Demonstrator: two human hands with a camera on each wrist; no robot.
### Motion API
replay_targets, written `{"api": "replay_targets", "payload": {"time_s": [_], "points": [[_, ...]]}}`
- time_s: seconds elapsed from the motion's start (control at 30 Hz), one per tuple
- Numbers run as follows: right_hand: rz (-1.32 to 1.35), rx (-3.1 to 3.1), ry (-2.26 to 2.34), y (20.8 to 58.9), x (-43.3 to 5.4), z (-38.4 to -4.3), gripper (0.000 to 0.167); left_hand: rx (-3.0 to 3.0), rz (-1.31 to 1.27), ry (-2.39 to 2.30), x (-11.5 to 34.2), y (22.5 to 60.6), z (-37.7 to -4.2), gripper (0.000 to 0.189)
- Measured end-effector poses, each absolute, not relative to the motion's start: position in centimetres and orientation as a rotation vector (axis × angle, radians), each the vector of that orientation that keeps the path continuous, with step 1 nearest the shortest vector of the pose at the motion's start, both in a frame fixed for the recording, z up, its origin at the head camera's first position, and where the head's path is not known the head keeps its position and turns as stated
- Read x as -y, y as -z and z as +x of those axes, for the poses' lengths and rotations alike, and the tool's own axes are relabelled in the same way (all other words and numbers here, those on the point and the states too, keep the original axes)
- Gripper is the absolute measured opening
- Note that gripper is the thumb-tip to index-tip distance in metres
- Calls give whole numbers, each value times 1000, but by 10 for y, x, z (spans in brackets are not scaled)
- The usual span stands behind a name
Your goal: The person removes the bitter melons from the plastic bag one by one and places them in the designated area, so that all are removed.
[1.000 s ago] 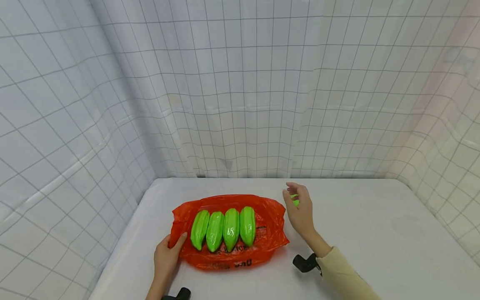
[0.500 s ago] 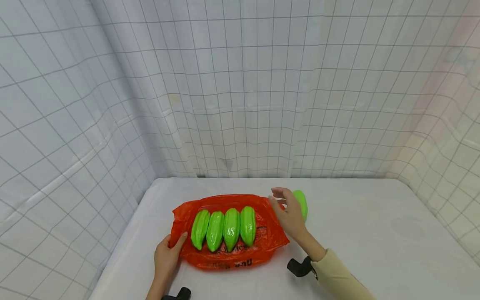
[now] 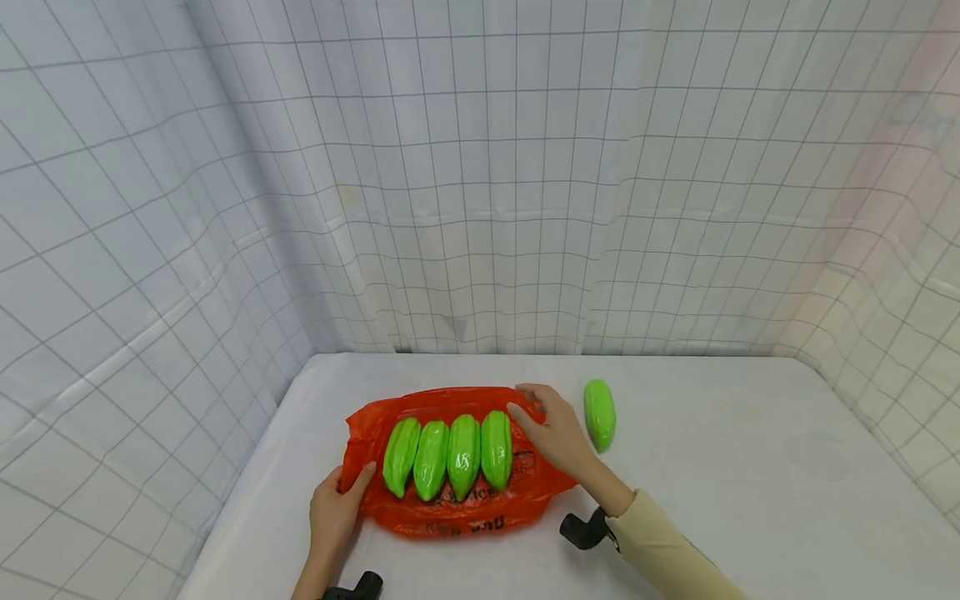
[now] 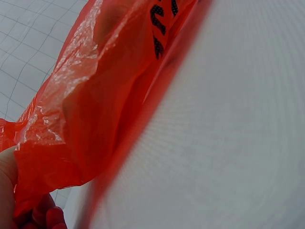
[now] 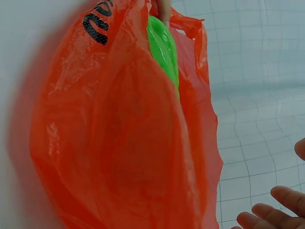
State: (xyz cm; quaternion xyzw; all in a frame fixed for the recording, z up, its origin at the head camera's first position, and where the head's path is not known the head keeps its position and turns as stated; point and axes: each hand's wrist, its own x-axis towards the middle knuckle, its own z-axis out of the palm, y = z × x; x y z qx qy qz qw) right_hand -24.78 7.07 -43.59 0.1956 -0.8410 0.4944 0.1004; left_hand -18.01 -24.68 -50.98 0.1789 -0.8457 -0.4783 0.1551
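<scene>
A red plastic bag (image 3: 420,517) with black print lies spread on the table, and several glossy green, ridged, elongated fruits (image 3: 464,458) sit side by side in its opening. My left hand (image 3: 333,510) pinches the bag's left edge, thumb on top; the left wrist view shows the thumb (image 4: 7,186) against the crumpled plastic. My right hand (image 3: 557,433) hovers over the bag's right side, fingers loosely bent and holding nothing, close to the rightmost fruit. In the right wrist view the bag (image 5: 114,119) hides most of the fruit, leaving part of one green fruit (image 5: 163,47) showing.
One more green fruit (image 3: 600,417) lies on the white table (image 3: 735,500), right of the bag. White grid-patterned curtains (image 3: 480,183) hang behind the table and along both sides.
My right hand has moved left, away from the lone green fruit and over the bag's right side, uncovering that fruit. The left hand keeps its grip on the bag's edge.
</scene>
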Motion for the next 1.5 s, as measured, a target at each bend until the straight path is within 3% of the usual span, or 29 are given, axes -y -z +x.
{"api": "replay_targets", "payload": {"time_s": [0.27, 1.03, 1.5], "points": [[588, 2562, -1416, 440, -67, -247, 47, 2402, 509, 1357, 246, 511, -181, 42], [578, 2801, -1295, 455, -56, -250, 61, 2414, 519, 1380, 247, 511, -181, 47], [520, 2876, -1305, 466, -49, -250, 79, 2406, 473, 1369, 247, 510, -179, 45]]}}
